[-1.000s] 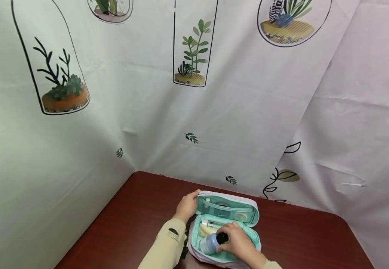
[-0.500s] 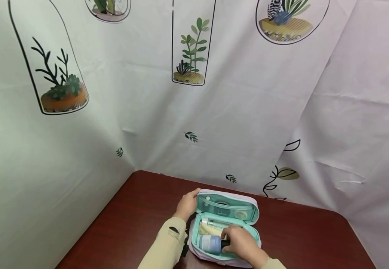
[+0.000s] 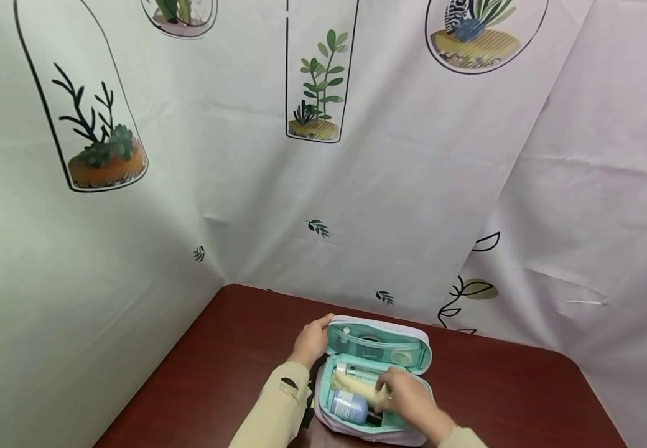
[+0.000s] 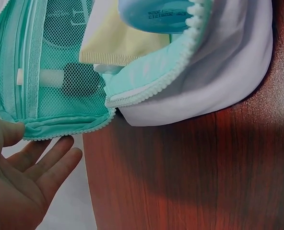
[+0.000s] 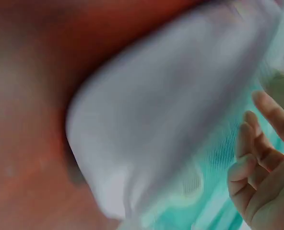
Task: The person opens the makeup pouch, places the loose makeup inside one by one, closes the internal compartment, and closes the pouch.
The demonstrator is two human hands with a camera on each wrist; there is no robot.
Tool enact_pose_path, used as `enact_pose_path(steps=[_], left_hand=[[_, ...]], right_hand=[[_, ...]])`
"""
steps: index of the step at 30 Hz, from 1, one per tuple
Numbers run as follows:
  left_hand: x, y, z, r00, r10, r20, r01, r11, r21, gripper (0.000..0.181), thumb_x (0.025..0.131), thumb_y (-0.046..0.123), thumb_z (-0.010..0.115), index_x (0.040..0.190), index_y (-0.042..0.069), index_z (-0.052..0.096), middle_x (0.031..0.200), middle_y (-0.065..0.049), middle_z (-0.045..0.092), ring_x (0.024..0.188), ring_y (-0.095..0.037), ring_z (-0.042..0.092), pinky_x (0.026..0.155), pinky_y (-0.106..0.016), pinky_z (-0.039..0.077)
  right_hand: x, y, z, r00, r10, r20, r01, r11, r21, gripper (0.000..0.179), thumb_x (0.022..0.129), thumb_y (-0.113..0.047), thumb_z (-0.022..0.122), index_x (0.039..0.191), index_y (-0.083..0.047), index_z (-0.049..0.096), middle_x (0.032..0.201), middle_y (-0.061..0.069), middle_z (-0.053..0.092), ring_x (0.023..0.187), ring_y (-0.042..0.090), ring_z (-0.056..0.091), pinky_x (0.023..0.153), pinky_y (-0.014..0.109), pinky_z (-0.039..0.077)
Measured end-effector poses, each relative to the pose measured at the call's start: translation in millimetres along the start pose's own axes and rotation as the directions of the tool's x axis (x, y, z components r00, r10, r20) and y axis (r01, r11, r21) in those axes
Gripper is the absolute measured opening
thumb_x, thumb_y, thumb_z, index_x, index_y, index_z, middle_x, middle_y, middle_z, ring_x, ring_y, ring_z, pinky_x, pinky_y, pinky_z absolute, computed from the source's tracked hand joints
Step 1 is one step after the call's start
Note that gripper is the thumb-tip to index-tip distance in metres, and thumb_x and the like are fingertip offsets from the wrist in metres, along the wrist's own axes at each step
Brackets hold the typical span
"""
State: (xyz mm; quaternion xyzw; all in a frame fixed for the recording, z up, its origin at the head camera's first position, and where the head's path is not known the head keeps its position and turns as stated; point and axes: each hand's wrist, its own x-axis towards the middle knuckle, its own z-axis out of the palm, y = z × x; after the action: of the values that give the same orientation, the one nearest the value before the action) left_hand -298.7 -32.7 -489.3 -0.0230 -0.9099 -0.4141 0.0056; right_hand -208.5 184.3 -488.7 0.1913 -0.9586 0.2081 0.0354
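A pale lilac cosmetic bag with teal lining lies open on the table. My left hand holds the left edge of its raised lid, thumb inside and fingers behind. Inside the base, a blue bottle with a black cap lies on its side along the front. Behind it are a pale yellow tube and a clear container with a white end. Over the base's right part hovers my right hand, fingers loosely bent with nothing between them; the right wrist view is blurred.
The lid's mesh pocket holds small items, among them a white stick with a dark part. The dark red wooden table meets a plant-printed cloth backdrop at its far edge.
My right hand has laid the blue bottle down flat, let go of its black cap and moved slightly right and up. The left hand stays on the lid.
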Motion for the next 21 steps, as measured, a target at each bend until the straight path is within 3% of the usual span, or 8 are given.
enact_pose_path(steps=[2,4,7,11,14,16,19,21], left_hand=[[-0.4,0.5,0.8,1.0,0.003,-0.001,-0.003,1.0,0.0,0.038,0.096,0.011,0.049,0.133,0.018,0.053,0.127,-0.012,0.055,0.091,-0.025,0.06,0.052,-0.032,0.034],[-0.8,0.6,1.4,1.0,0.006,-0.001,-0.006,1.0,-0.002,0.038,0.096,0.011,0.049,0.133,0.018,0.053,0.127,-0.013,0.055,0.085,-0.023,0.06,0.05,-0.032,0.033],[-1.2,0.4,1.3,1.0,0.012,-0.003,-0.012,1.0,-0.006,0.039,0.096,0.01,0.048,0.134,0.018,0.052,0.127,-0.013,0.055,0.076,-0.019,0.056,0.05,-0.031,0.032],[-0.7,0.0,1.0,1.0,0.005,0.005,-0.005,1.0,-0.014,0.04,0.096,0.01,0.048,0.134,0.019,0.052,0.126,-0.013,0.056,0.063,-0.019,0.048,0.049,-0.031,0.03],[0.3,3.7,0.3,1.0,0.018,0.004,-0.018,1.0,0.014,0.041,0.095,0.009,0.049,0.134,0.019,0.052,0.124,-0.015,0.056,0.061,-0.023,0.048,0.048,-0.032,0.032],[0.1,10.9,1.7,0.998,0.044,-0.054,-0.042,0.998,0.047,0.043,0.093,0.007,0.052,0.134,0.019,0.051,0.124,-0.015,0.054,0.074,-0.025,0.052,0.052,-0.032,0.035],[-4.7,34.0,6.3,0.973,0.142,-0.183,-0.137,0.99,0.043,0.042,0.087,0.006,0.057,0.127,0.014,0.052,0.116,-0.011,0.051,0.093,-0.026,0.049,0.06,-0.034,0.041],[-11.3,54.4,12.2,0.956,0.223,-0.191,-0.222,0.975,0.028,0.033,0.084,0.008,0.058,0.116,0.015,0.055,0.103,-0.004,0.052,0.089,-0.02,0.049,0.061,-0.032,0.041]], right_hand=[[5.1,12,-17,0.984,0.138,-0.11,-0.134,0.99,0.046,0.027,0.066,-0.021,0.082,0.078,-0.014,0.058,0.075,-0.005,0.049,0.064,0.008,0.046,0.052,0.028,0.037],[9.1,29,-32,0.941,0.275,-0.197,-0.256,0.96,0.114,0.029,0.071,-0.016,0.079,0.084,-0.01,0.054,0.082,0.002,0.048,0.068,0.014,0.046,0.054,0.031,0.038],[13.3,53,-45,0.9,0.379,-0.214,-0.335,0.917,0.217,0.033,0.078,-0.008,0.073,0.102,-0.001,0.052,0.1,0.016,0.047,0.081,0.026,0.051,0.062,0.037,0.043],[15.6,72,-47,0.914,0.391,-0.104,-0.344,0.886,0.31,0.041,0.087,-0.005,0.062,0.125,0.004,0.048,0.123,0.029,0.045,0.103,0.04,0.052,0.074,0.046,0.047],[17.9,78,-45,0.913,0.402,-0.065,-0.344,0.848,0.404,0.036,0.091,-0.002,0.055,0.126,0.005,0.049,0.119,0.029,0.051,0.1,0.04,0.055,0.073,0.047,0.049],[19.3,80,-44,0.908,0.414,-0.058,-0.34,0.812,0.474,0.033,0.092,0.002,0.051,0.124,0.008,0.05,0.113,0.028,0.055,0.095,0.038,0.058,0.071,0.045,0.051],[20.4,83,-42,0.905,0.422,-0.053,-0.328,0.773,0.542,0.031,0.093,0.004,0.048,0.123,0.011,0.05,0.108,0.027,0.057,0.093,0.037,0.06,0.071,0.046,0.051],[21.0,84,-41,0.908,0.417,-0.044,-0.32,0.756,0.571,0.03,0.094,0.003,0.047,0.122,0.013,0.049,0.106,0.027,0.057,0.093,0.037,0.06,0.072,0.046,0.051]])
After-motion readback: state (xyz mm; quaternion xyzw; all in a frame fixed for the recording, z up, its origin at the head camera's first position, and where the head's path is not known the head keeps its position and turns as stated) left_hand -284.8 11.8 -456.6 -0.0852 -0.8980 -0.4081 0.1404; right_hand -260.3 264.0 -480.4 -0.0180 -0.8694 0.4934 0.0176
